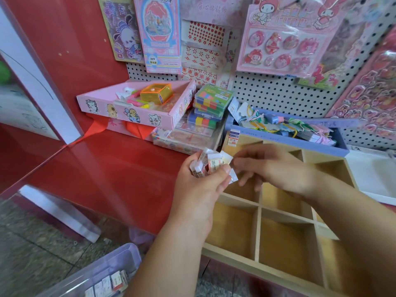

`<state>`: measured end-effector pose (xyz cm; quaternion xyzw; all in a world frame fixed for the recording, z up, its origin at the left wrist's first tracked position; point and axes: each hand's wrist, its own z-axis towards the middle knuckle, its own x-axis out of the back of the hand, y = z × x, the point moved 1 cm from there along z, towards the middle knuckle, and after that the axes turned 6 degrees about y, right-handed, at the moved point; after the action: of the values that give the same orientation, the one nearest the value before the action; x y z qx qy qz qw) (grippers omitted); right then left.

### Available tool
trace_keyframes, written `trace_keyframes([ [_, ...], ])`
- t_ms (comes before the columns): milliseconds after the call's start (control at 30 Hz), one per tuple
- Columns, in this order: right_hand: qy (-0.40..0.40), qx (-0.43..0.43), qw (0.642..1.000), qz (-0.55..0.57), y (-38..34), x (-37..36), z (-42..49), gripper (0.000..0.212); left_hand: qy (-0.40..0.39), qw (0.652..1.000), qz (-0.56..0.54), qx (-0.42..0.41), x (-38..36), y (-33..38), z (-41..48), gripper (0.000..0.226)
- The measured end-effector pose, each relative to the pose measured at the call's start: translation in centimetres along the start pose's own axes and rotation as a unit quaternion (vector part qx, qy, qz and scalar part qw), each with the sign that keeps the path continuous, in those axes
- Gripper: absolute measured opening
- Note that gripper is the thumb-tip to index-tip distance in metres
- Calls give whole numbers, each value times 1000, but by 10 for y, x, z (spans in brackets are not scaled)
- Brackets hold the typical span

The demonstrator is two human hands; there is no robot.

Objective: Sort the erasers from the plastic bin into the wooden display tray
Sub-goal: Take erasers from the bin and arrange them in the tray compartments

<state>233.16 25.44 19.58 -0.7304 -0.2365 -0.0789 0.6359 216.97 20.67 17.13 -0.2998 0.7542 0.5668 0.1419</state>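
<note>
My left hand (199,185) grips a bunch of wrapped white erasers (209,162) above the left edge of the wooden display tray (259,211). My right hand (276,168) reaches across from the right and pinches the wrapper end of one eraser in that bunch. One wrapped eraser (233,137) stands upright in the tray's far left compartment. The tray's near compartments hold nothing. The clear plastic bin (115,260) sits low at the bottom left, on the floor side, with more erasers (109,285) inside.
A red counter (120,172) carries the tray. Behind it stand a pink cardboard box (137,103), stacked sticky-note packs (212,103) and a blue box of tagged trinkets (285,133). A pegboard (278,93) with hanging sticker packs rises at the back.
</note>
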Motion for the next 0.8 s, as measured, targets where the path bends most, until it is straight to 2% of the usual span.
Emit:
trace_keyframes([
  [67,-32,-14,998,47,2,-6,-9,18,-1,1000,4,-1,-1,0,-1,44],
  [233,-21,-20,994,104,6,-9,-12,18,-1,1000,-1,6,0,1,-1,42],
  [300,0,-19,994,111,10,-8,-11,14,9,1000,-6,3,0,2,0,38],
  [367,57,-17,993,105,15,-2,-7,10,27,1000,-10,-4,2,3,2,40],
  [433,141,6,988,63,18,10,2,9,42,999,-15,-5,5,4,5,44],
  [533,230,74,968,-73,15,24,26,11,43,999,-19,3,4,4,5,49],
  [633,244,108,942,-203,8,20,55,17,40,999,-25,12,3,3,3,52],
  [800,254,131,909,-304,11,3,89,12,47,998,-23,23,3,3,3,52],
])
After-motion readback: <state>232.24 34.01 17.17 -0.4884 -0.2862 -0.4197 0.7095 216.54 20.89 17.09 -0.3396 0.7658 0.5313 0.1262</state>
